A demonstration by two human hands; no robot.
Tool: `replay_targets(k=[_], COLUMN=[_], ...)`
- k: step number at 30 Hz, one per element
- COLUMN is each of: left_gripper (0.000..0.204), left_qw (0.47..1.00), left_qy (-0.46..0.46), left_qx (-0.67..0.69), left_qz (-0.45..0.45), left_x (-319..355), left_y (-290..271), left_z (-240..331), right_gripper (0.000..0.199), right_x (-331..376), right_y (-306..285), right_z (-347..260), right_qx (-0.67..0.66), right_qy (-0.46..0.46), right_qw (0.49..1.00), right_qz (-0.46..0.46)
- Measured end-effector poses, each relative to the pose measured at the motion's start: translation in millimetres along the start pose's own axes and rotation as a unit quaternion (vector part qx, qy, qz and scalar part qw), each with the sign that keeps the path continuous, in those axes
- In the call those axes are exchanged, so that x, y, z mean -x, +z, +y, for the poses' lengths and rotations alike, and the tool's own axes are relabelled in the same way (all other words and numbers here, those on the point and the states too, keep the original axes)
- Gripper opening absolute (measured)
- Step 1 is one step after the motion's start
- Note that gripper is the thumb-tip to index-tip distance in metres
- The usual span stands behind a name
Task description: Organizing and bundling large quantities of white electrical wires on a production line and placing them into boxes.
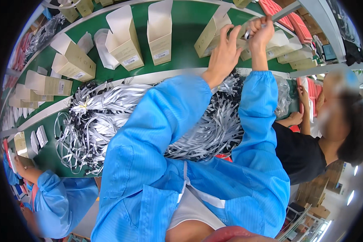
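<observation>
Both hands reached over the green conveyor belt to one tan carton standing open there: left hand spread, fingers steadying its side, right hand pinching a thin silvery strip at its mouth, likely to feed it in. Several more tan cartons, white flaps up and small white labels low on the sides, stood along the belt, while a heap of silver strips sat near on the table within reach.

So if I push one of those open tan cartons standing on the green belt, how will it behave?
The tan carton probably tips easily: it stands tall and narrow. It likely feels light, with its flap open and looking empty. Thin card may dent under a firm squeeze.
</observation>
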State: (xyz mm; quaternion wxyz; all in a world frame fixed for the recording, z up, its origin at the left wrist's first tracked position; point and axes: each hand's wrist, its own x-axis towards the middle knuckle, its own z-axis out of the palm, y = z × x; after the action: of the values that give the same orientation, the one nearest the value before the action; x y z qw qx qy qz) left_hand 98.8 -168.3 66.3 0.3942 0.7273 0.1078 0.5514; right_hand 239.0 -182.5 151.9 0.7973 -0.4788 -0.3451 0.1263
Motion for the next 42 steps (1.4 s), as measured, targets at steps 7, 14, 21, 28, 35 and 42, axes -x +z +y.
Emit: replay_targets(k=[7,14,21,28,35,42], left_gripper=[0.089,0.091,0.071,0.072,0.073,0.071], left_qw=[0.997,0.993,0.976,0.987,0.981,0.977], left_qy=[-0.045,0.005,-0.074,-0.114,-0.185,-0.202], left_qx=[0.033,-0.032,-0.125,-0.069,-0.039,-0.042], left_qz=[-0.058,-0.114,-0.163,-0.094,-0.037,-0.06], left_x=[-17.0,-28.6,-38.8,-23.1,-19.1,-25.8], left_y=[31.2,40.4,36.6,54.8,60.7,65.4], left_z=[0.7,-21.3,-7.3,-20.0,-7.5,-1.4], right_gripper=[0.037,0.038,0.039,0.039,0.04,0.039], right_x=[-3.9,-33.1,-42.3,-11.0,-9.6,-21.6], right_y=[-23.5,-66.2,-73.4,-68.3,-64.4,-39.4], right_z=[-12.9,-30.9,-47.6,-47.7,-40.8,-20.5], right_qx=[-0.132,-0.409,-0.519,-0.206,-0.187,0.006], right_qy=[0.059,0.243,0.113,-0.029,-0.057,-0.072], right_qw=[0.989,0.863,0.807,0.976,0.981,0.997], right_qz=[-0.011,-0.171,-0.259,-0.06,-0.001,-0.023])
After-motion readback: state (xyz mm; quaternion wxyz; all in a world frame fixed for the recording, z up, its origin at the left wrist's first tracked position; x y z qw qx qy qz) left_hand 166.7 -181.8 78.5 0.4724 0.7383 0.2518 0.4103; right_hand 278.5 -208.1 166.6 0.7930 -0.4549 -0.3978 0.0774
